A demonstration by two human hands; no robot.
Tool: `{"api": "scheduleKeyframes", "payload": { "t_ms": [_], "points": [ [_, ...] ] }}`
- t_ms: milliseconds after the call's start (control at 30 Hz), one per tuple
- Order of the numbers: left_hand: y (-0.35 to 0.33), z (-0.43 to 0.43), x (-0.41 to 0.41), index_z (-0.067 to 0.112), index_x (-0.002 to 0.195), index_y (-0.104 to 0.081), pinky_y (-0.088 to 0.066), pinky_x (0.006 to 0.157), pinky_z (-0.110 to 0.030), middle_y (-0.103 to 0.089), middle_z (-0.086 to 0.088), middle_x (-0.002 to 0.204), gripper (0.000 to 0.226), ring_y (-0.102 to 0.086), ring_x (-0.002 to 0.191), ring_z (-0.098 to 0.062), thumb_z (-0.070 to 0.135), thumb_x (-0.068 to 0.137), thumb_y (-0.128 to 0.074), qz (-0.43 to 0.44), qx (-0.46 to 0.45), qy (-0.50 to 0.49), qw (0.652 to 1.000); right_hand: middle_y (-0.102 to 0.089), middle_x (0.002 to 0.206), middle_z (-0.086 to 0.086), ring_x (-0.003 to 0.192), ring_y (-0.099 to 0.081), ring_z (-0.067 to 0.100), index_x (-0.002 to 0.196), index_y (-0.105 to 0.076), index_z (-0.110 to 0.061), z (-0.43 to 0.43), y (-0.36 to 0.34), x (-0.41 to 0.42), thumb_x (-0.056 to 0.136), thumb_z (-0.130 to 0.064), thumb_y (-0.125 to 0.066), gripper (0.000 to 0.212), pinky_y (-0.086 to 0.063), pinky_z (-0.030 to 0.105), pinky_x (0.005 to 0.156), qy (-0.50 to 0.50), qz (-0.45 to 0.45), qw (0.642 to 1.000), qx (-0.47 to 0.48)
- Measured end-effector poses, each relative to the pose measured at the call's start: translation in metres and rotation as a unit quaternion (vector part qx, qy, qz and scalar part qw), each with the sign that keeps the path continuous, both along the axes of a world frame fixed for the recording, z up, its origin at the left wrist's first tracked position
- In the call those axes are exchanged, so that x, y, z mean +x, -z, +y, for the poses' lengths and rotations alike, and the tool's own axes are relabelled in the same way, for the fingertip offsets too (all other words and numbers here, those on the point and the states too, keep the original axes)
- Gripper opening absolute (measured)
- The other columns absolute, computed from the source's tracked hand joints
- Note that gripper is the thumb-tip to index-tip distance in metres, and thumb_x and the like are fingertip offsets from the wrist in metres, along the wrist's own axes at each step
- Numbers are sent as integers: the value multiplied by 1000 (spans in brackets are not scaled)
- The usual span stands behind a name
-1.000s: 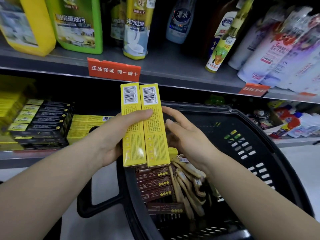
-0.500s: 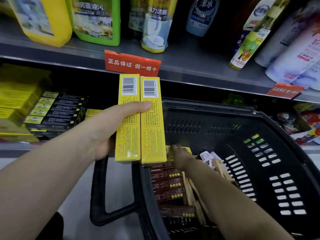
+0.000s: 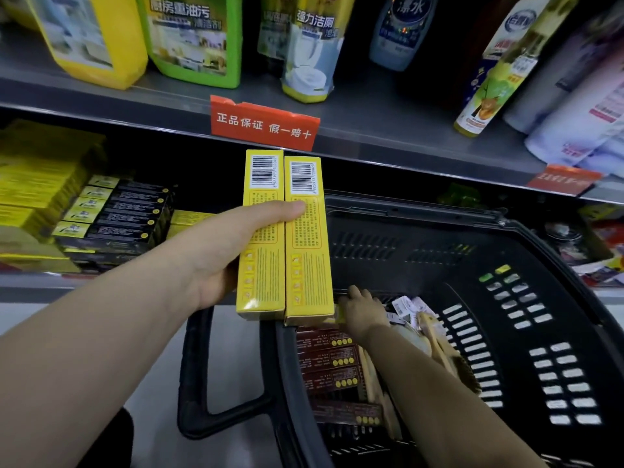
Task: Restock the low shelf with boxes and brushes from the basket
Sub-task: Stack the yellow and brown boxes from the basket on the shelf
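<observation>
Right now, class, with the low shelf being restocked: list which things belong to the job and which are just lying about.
Part of the job: left hand holding two yellow boxes; right hand down in the basket; brown boxes and brushes inside it; low shelf.
Just there: cleaner bottles and red sign on the upper shelf.

Card, plastic and painted metal in a shop aisle.
We see two yellow boxes (image 3: 309, 258) of smooth card above a matt black plastic basket (image 3: 506, 251) holding pale wooden brushes (image 3: 436, 337) with coarse bristles; the upper shelf (image 3: 388, 130) is smooth grey metal, its bottles (image 3: 196, 38) glossy plastic, its red tag (image 3: 263, 125) torn paper.
</observation>
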State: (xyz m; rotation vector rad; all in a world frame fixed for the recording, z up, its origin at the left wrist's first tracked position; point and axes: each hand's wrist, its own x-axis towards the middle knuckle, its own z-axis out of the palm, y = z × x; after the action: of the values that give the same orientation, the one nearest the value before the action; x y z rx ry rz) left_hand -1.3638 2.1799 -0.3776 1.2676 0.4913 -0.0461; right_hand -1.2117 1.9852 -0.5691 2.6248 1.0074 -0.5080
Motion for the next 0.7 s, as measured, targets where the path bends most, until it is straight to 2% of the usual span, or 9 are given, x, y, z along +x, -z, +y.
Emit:
{"api": "scheduleKeyframes", "payload": {
  "t_ms": [67,133,200,300,367,433,533,633,700],
  "points": [
    [1,1,-2,20,75,-60,-48,39,-15,-65,10,49,18,-62,43,-1,33,88,-56,6,-8,-1,1000,-43,125,6,111,-49,28,121,-55,-16,-1,-19,-1,87,-35,-60,39,-44,39,91,3,12,1000,9],
    [1,4,-4,20,78,-62,-49,38,-16,-67,10,52,19,-64,46,-2,35,87,-57,15,-18,-4,1000,-46,108,2,91,-56,22,111,-60,-17,-5,-50,1,79,-49,-65,46,-46,29,75,34,49,995,74],
    [1,8,-5,19,81,-65,-50,39,-19,-71,7,59,20,-67,51,-6,39,81,-62,24,-23,-9,999,-51,93,-2,76,-54,15,102,-64,-17,-9,-92,0,75,-41,-70,37,-43,27,64,36,72,985,153],
    [-4,13,-10,18,84,-71,-53,44,-27,-75,-3,75,42,-72,63,-18,43,51,-73,52,-49,-16,997,-60,69,-12,57,-52,2,98,-64,-30,-17,-161,-14,72,-35,-70,26,-42,24,54,21,91,960,262],
    [-4,15,-13,18,92,-72,-56,55,-33,-76,-6,86,56,-73,74,-23,42,42,-76,51,-74,-3,996,-60,71,-11,63,-53,4,101,-61,-36,-15,-197,-29,74,-48,-65,30,-43,22,56,19,81,947,310],
    [-1,17,-16,18,95,-73,-58,57,-36,-75,-8,91,59,-73,79,-25,40,41,-79,42,-98,2,994,-66,83,-4,75,-60,11,101,-61,-32,-5,-225,-45,76,-57,-57,36,-50,31,67,34,103,924,366],
    [3,23,-13,13,87,-73,-55,45,-31,-75,-9,80,40,-73,67,-21,36,54,-75,47,-98,-16,994,-71,90,2,81,-68,18,97,-61,-25,16,-243,-60,84,-48,-56,27,-53,42,78,90,191,877,432],
    [11,36,-8,13,88,-65,-52,42,-22,-71,-1,64,23,-68,51,-12,35,81,-62,35,-56,-41,997,-71,93,0,84,-68,17,95,-56,-22,43,-244,-69,81,-51,-56,33,-53,42,79,136,212,877,410],
    [18,46,-10,14,90,-63,-52,43,-21,-70,4,59,26,-67,50,-9,37,77,-62,31,-51,-36,998,-67,95,-3,84,-66,14,97,-50,-22,61,-241,-70,80,-55,-59,39,-54,36,73,162,223,877,393]
  ]
}}
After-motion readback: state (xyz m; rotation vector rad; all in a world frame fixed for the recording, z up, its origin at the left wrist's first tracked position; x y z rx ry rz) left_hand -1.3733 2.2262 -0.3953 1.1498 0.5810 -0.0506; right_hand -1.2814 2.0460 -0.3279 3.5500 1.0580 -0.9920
